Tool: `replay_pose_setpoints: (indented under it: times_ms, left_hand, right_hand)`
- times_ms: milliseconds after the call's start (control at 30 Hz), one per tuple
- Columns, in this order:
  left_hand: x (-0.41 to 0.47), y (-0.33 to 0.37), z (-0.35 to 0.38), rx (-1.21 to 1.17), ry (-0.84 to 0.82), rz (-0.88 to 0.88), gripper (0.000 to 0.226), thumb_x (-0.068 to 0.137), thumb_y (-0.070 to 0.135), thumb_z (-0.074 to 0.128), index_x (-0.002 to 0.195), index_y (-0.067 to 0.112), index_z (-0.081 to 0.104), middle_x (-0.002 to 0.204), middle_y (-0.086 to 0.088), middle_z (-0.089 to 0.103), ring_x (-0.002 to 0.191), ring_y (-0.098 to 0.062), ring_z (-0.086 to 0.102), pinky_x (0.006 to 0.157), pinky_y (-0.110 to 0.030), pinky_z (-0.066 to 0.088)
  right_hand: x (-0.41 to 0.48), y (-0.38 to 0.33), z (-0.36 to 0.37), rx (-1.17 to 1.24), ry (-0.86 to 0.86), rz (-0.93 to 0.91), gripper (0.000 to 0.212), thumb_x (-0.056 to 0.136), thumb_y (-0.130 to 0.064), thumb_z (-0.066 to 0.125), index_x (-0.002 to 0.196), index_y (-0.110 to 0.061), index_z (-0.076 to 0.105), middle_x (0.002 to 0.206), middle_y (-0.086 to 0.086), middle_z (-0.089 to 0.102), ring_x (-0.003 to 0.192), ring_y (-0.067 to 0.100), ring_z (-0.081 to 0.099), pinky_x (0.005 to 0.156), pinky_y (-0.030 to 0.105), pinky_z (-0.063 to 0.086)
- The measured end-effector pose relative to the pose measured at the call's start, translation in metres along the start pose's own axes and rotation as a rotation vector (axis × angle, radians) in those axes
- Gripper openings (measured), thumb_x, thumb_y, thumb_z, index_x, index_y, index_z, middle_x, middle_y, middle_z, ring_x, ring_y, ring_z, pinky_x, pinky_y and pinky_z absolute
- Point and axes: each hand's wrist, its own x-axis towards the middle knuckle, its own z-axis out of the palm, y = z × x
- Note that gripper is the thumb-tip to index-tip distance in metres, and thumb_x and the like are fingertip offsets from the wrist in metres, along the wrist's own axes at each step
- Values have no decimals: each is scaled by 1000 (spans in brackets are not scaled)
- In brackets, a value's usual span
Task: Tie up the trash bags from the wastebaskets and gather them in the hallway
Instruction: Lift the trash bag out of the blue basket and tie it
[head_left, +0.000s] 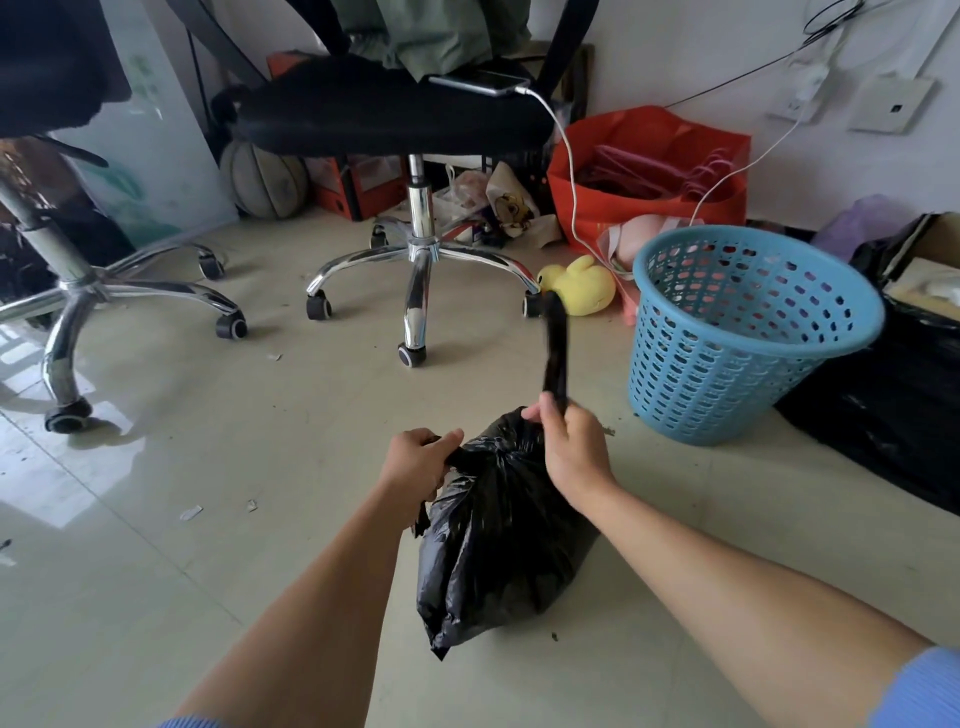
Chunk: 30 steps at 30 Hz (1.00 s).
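Observation:
A full black trash bag (498, 540) stands on the tiled floor in front of me, its neck bunched together at the top. My left hand (418, 460) grips a twisted end of the bag's neck on the left side. My right hand (571, 447) is closed on the other end, a long black strip of plastic (555, 353) that sticks up and away from me. A blue perforated wastebasket (737, 332) stands just to the right of the bag with no liner visible in it.
Two office chairs on chrome wheeled bases (421, 270) (78, 291) stand ahead and to the left. A yellow plush duck (579, 283), a red bag (649, 171) and clutter line the far wall. More black plastic (893, 405) lies at the right. A white charging cable (571, 171) hangs from the chair.

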Motion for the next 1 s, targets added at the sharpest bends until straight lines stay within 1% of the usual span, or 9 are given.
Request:
replay_pose_setpoints:
  times_ms: [100,200,333,433,533,733,800,867,1000]
  left_hand:
    - [0,-7,-6,173,15,-12,38,87,33,66,63,9,49,53,-5,39,43,-19,32,44,-22,24]
    - [-3,-7,-8,321,40,20,40,84,38,70,63,8,52,51,-4,41,46,-19,38,48,-24,28]
    - [-4,8,-17,242,51,29,38,76,36,77,63,8,56,51,-1,39,42,-16,31,40,-18,24]
    - [-4,26,-29,50,-85,53,18,80,18,74,71,6,65,55,-5,46,45,-15,34,44,-22,25]
    - [-5,50,-37,17,-148,117,6,83,5,68,78,7,68,62,-6,55,52,-14,42,51,-23,32]
    - [-13,87,-36,13,-122,282,7,80,5,70,80,12,71,72,-7,68,57,-12,48,53,-22,40]
    - [-17,93,-31,53,-126,321,7,79,6,72,81,12,71,72,-6,69,56,-9,47,48,-15,38]
    - [-20,99,-27,77,-161,343,6,79,9,74,82,13,71,72,-3,70,58,-8,48,49,-14,38]
    - [-16,100,-27,1,-152,324,4,82,21,73,82,18,71,78,-1,69,73,-14,53,64,-26,41]
  right_hand:
    - [19,-27,-4,525,41,309,38,106,-27,36,78,-10,55,59,6,60,59,22,64,69,32,51]
    - [27,-37,-12,693,24,433,36,106,-23,39,76,-7,52,56,0,37,41,11,36,44,22,33]
    - [33,-22,-25,88,-119,265,39,103,-28,40,75,-12,61,58,-1,47,47,15,44,50,27,37]
    - [38,-17,-34,-535,-250,108,41,102,-38,35,92,-15,67,85,5,61,80,27,57,71,35,40]
    - [32,-16,-30,-859,-377,19,41,103,-40,30,105,-13,60,99,8,61,88,30,56,74,36,40]
    - [24,-21,-21,-808,-834,79,21,87,-36,43,78,-17,49,78,6,55,74,26,54,65,35,36]
    - [17,-29,-19,-733,-933,109,37,82,-47,55,103,-17,59,99,8,64,94,27,61,77,36,42]
    - [7,-30,-14,-855,-838,36,72,78,-75,50,128,-23,55,123,3,61,116,26,57,90,37,44]
    - [0,-22,-6,-931,-607,-149,70,95,-68,18,76,-12,54,87,7,62,97,32,63,76,37,41]
